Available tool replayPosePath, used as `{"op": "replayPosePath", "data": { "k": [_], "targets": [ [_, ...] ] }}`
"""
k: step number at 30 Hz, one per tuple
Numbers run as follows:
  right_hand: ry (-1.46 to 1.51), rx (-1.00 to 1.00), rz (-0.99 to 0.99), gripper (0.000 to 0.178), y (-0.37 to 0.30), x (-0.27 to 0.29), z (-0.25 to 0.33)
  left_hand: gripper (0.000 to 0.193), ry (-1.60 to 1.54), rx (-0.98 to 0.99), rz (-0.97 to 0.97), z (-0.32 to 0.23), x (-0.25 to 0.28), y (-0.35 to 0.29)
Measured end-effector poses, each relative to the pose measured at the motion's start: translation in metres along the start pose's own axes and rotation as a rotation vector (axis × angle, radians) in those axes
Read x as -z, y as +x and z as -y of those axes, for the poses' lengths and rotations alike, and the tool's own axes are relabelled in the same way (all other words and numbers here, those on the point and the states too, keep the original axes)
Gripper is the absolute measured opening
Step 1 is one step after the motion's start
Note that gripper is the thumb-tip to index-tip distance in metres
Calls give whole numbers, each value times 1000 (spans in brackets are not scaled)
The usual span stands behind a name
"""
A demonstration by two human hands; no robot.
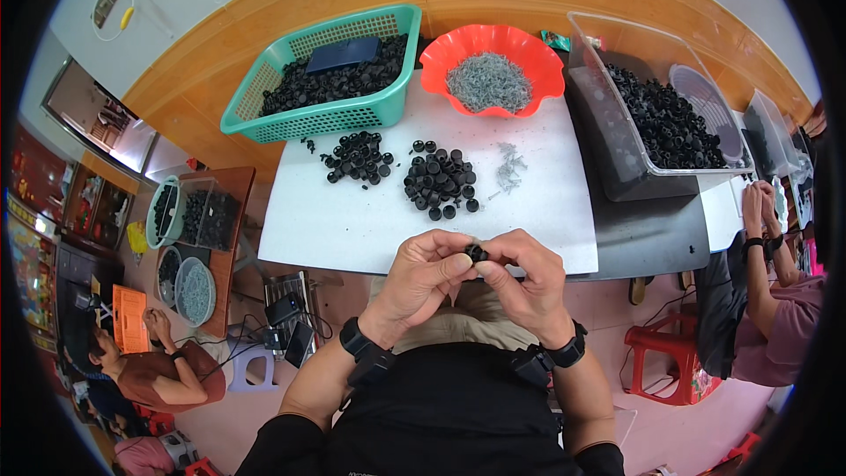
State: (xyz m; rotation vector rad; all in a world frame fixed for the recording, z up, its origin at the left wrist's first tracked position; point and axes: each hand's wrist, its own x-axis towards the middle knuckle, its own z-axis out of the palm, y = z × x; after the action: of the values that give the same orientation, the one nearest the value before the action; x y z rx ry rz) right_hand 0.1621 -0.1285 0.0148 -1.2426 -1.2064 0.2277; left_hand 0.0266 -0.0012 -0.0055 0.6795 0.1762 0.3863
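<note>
Between the fingertips of both hands is a small round black plastic part [476,252], held just off the near edge of the white board [538,220]. My left hand [429,271] pinches it from the left, and my right hand [527,280] from the right; the fingers cover much of it. Beyond my hands lie two heaps of small black parts, a left heap [357,159] and a right heap [439,180] of round caps. Right of them is a loose scatter of metal screws [509,167].
A green basket [352,110] of black parts stands back left, a red scalloped bowl [432,57] of screws back centre. At right is a clear bin [608,115] of black parts. Co-workers sit at a left table [231,256] and at far right, near a red stool [665,357].
</note>
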Motion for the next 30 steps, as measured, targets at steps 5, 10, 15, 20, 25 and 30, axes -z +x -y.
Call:
{"op": "replayPosePath", "data": {
  "k": [5,10,15,20,25,30],
  "targets": [
    [22,12,-23,21,-1,1,0,22,13,3,-34,1,0,-2],
    [23,32,-52,23,-5,1,-5,17,28,32,-56,-1,-7,-2],
    [28,16,-56,23,-6,1,-6,15,50,-12,-45,1,-11,-2],
    [65,0,-63,23,-9,2,-9,14,75,0,-58,2,-8,-1],
    [69,-9,-73,23,-10,1,-10,17,88,-1,-52,3,-9,-1],
    [47,17,-81,23,-10,1,-14,23,133,19,-70,5,-5,-1]
  ]
}}
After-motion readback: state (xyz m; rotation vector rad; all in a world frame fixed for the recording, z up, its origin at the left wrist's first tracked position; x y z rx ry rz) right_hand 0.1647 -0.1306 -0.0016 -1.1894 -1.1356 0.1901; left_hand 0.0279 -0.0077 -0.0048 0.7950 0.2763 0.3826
